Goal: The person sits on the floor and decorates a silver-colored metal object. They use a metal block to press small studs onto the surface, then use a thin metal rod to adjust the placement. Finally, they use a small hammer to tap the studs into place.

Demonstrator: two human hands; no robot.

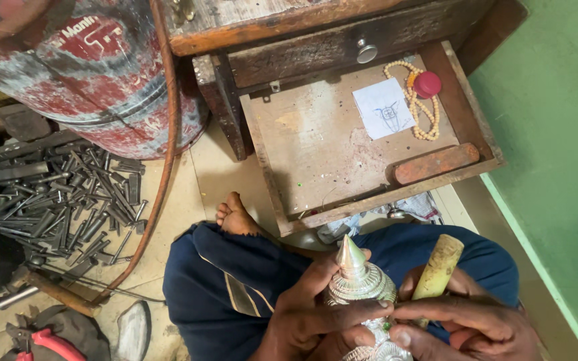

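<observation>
My left hand (316, 314) grips a silver ornamental piece (359, 281) with a pointed cone tip and engraved bands, held upright over my lap. My right hand (459, 321) holds a tool by its pale wooden handle (438, 266), which sticks up to the right of the piece. The right fingers also press against the lower part of the silver piece. The tool's working end is hidden behind the fingers. I sit cross-legged in dark blue trousers, with one bare foot (235, 215) showing.
An open wooden drawer (282, 167) ahead holds a sketch on paper (383, 108), a bead string (426, 117), a red cap (427, 84) and a reddish block (435, 163). Several metal punches (68, 200) lie left beside a red cylinder (95, 73). A green wall (556, 167) is at right.
</observation>
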